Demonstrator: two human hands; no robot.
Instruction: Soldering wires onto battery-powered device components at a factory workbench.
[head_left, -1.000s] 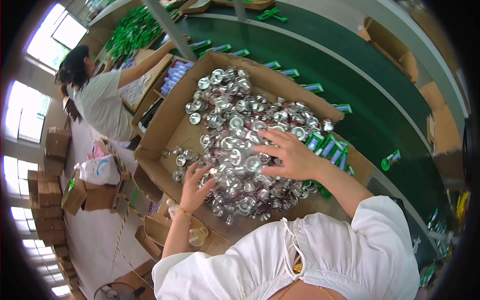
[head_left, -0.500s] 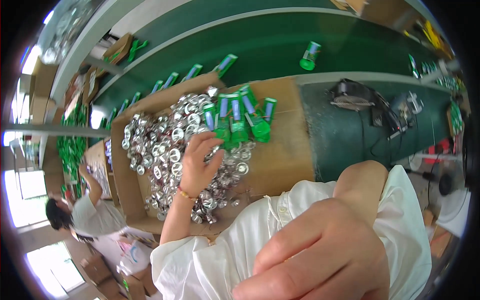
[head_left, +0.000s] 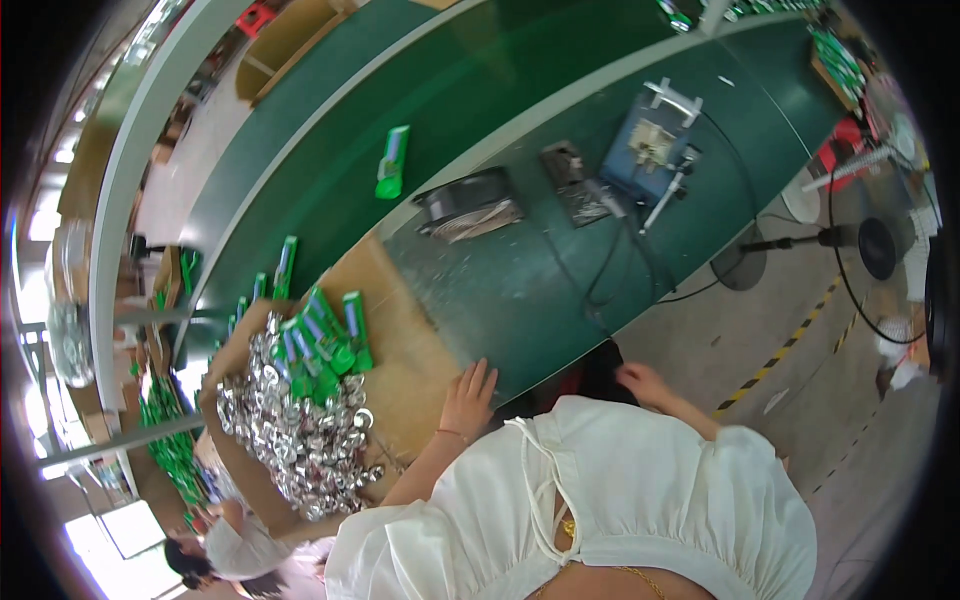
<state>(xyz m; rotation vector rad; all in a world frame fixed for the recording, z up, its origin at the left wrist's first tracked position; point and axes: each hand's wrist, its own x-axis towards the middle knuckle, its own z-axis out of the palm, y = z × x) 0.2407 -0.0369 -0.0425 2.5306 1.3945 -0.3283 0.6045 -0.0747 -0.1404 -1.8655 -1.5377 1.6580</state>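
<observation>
My left hand (head_left: 468, 402) lies with its fingers stretched out at the edge between a flat piece of brown cardboard (head_left: 405, 350) and the green tabletop. Nothing is in it. My right hand (head_left: 648, 387) is out to the right, below the table edge, beside a dark object (head_left: 601, 372) that is mostly hidden. Its fingers look apart and hold nothing visible. To the left, a cardboard box (head_left: 238, 462) contains many shiny silver round pieces (head_left: 310, 440). Several green items with pale blue panels and round ends (head_left: 318, 345) lie on top of them.
A green belt (head_left: 450, 110) runs behind the table, carrying another green item (head_left: 392, 162). On the tabletop sit a black fan-like device (head_left: 470, 205) and a blue fixture with a metal frame (head_left: 650, 145), with cables. At lower left another person (head_left: 235, 545) works. A black-and-yellow floor stripe (head_left: 780, 345) runs at right.
My view has swung right. My left hand has left the silver pieces for the cardboard's edge. My right hand has moved from close in front of me out to the right, below the table edge.
</observation>
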